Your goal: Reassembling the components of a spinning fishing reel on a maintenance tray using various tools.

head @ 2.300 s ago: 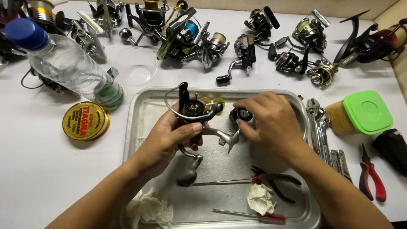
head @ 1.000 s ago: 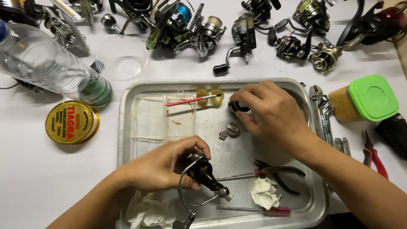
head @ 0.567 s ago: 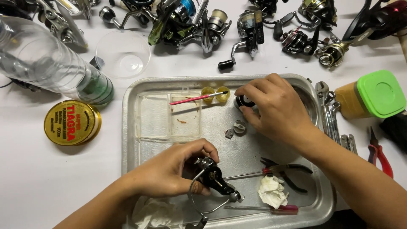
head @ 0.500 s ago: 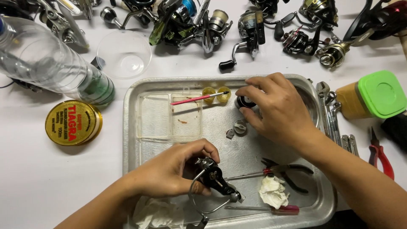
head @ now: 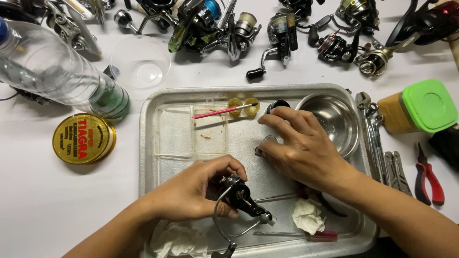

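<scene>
A black spinning reel body [head: 241, 200] is gripped by the left hand [head: 191, 193] low in the metal tray [head: 153, 143]; small parts [head: 264, 143] are being fingered by the loosely curled right hand [head: 301, 148], seemingly mid-disassembly; careful pinching is called for next

Black fishing reel body [head: 241, 199] with wire bail, tilted, gripped; small round metal part [head: 264, 144] under fingertips.

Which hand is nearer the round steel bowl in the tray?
Right. The right hand lies just beside the round steel bowl, apart from it. The left hand holds a black fishing reel lower in the metal tray.
</scene>
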